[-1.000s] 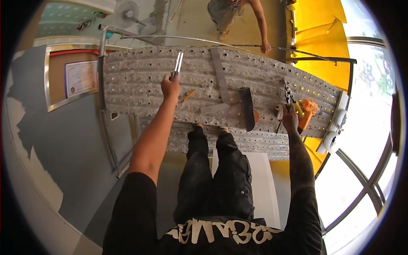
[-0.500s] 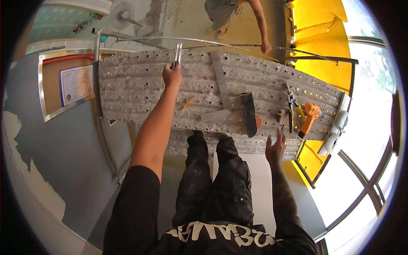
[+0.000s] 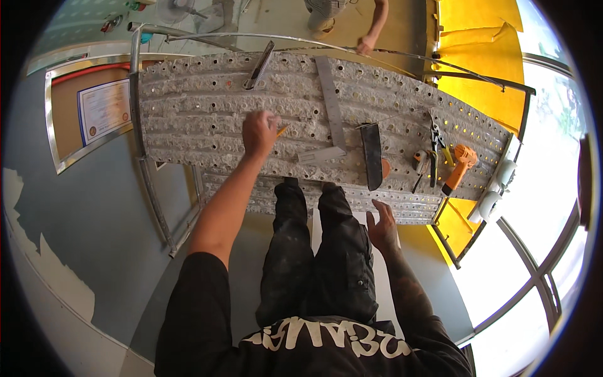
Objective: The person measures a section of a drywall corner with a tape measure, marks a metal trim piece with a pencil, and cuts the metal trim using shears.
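Over the near middle of the metal plank platform [image 3: 188,119], my left hand [image 3: 259,133] has its fingers curled at a yellow pencil [image 3: 282,131]; the pencil's left part is hidden by the hand. Farther off, a long silver tool with a dark edge [image 3: 261,65] lies tilted on the plank, apart from the hand; its kind is unclear. My right hand [image 3: 383,226] is held low in front of the near plank edge, fingers apart, holding nothing. Nearest to it lies a black trough-shaped tool [image 3: 372,156]. A metal ruler [image 3: 329,94] and a pale flat piece [image 3: 321,154] lie mid-plank.
At the right lie an orange drill [image 3: 461,168], pliers [image 3: 435,135] and a tape measure [image 3: 421,161]. Metal rails [image 3: 138,94] frame the platform. Beyond it, another person's hand [image 3: 365,45] is near the far rail. A framed certificate [image 3: 103,112] hangs at left.
My left hand has let go of the silver tool, now lying on the plank, and has come nearer to the pencil. My right hand has drawn left and back. The other person's hand has moved left.
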Motion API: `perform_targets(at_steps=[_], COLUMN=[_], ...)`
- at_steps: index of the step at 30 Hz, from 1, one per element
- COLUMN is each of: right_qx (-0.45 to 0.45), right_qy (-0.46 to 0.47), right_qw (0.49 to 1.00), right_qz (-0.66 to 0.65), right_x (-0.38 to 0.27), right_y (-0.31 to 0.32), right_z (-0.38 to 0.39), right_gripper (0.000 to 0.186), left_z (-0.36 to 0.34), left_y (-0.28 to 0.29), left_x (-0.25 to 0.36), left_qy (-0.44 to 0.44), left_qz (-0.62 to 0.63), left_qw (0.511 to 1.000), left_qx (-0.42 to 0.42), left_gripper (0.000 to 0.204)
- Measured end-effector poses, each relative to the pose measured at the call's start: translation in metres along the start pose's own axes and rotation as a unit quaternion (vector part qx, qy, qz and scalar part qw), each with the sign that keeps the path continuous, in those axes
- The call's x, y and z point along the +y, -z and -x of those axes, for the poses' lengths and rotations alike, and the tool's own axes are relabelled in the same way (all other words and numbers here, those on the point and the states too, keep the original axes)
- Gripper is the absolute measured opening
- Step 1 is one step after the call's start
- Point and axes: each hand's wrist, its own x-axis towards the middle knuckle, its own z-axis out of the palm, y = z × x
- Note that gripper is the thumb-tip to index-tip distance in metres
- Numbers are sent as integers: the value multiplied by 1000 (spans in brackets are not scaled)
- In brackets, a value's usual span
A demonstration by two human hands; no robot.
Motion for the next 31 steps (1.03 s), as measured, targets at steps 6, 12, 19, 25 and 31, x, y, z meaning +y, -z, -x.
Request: perform_targets(at_steps=[6, 12, 19, 25, 31], right_qx=[-46, -26, 39, -50, 109], right_qy=[-26, 36, 39, 108, 91], right_qw=[998, 997, 993, 982, 981], right_qz=[-38, -68, -105, -145, -129], right_x=[4, -3, -30, -46, -41], right_y=[1, -3, -22, -26, 47], right_z=[1, 14, 30, 56, 100], right_gripper=[37, 35, 30, 33, 24], left_z=[56, 77, 246, 289, 254], left_y=[-24, -5, 0, 28, 83], left_x=[8, 10, 146, 209, 167], left_qy=[11, 96, 242, 233, 152], left_qz=[12, 67, 461, 392, 396], left_qw=[1000, 991, 768, 843, 739], left_qx=[21, 72, -373, -284, -524], left_gripper=[21, 15, 22, 26, 41])
